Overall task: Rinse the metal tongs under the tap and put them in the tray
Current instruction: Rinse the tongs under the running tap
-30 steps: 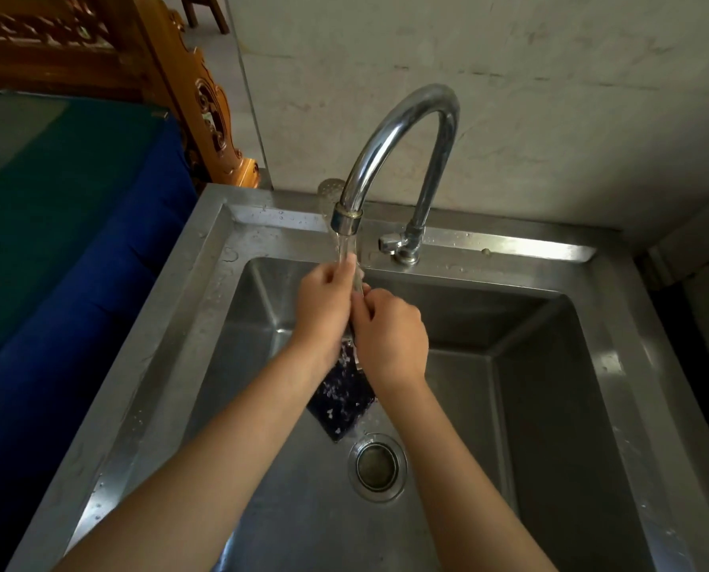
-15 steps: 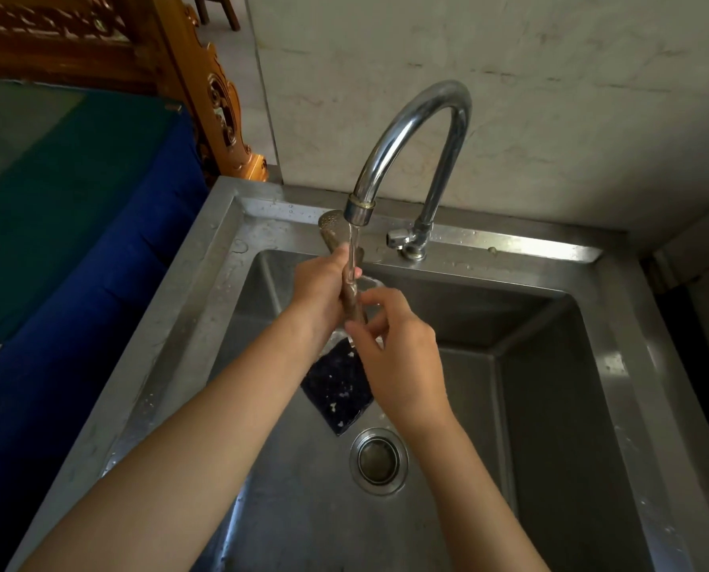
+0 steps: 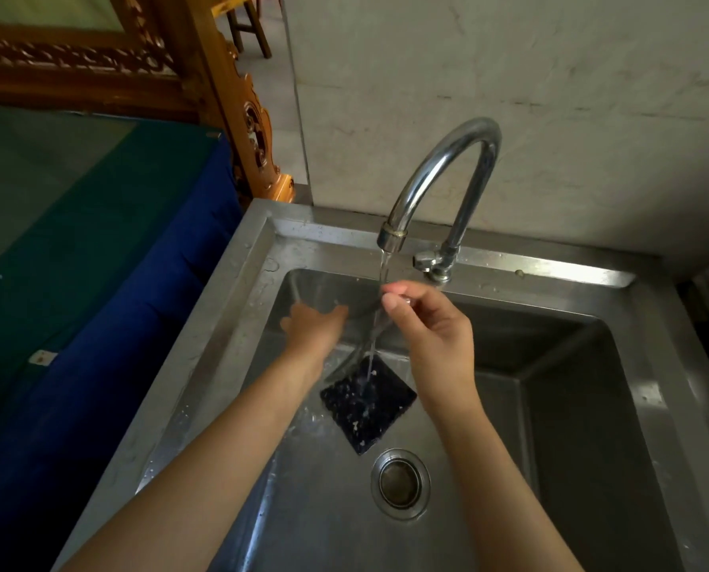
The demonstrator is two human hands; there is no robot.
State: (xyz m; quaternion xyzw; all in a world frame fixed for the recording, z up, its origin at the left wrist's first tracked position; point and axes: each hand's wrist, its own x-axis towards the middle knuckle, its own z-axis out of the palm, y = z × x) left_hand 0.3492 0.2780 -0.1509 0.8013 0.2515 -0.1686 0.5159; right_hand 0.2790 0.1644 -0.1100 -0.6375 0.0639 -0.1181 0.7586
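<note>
The metal tongs (image 3: 353,358) hang slanted in the sink (image 3: 237,291), right under the thin stream from the chrome tap (image 3: 443,167). My right hand (image 3: 435,340) pinches their upper end between thumb and fingertips, just below the spout. My left hand (image 3: 313,330) is to the left of the tongs, blurred, with its fingers stretched out toward the sink's left wall. It holds nothing that I can see. The lower ends of the tongs point down at a black speckled square (image 3: 367,402) on the sink floor. No tray is in view.
The drain (image 3: 400,483) lies in front of the black square. The tap's valve handle (image 3: 427,262) sits on the back rim. A blue and green covered surface (image 3: 97,282) borders the sink on the left, with a carved wooden frame (image 3: 237,117) behind it.
My left hand has let go of the tongs and swung out to the left. My right hand now holds them alone by the top. The view has tilted so the sink sits further right.
</note>
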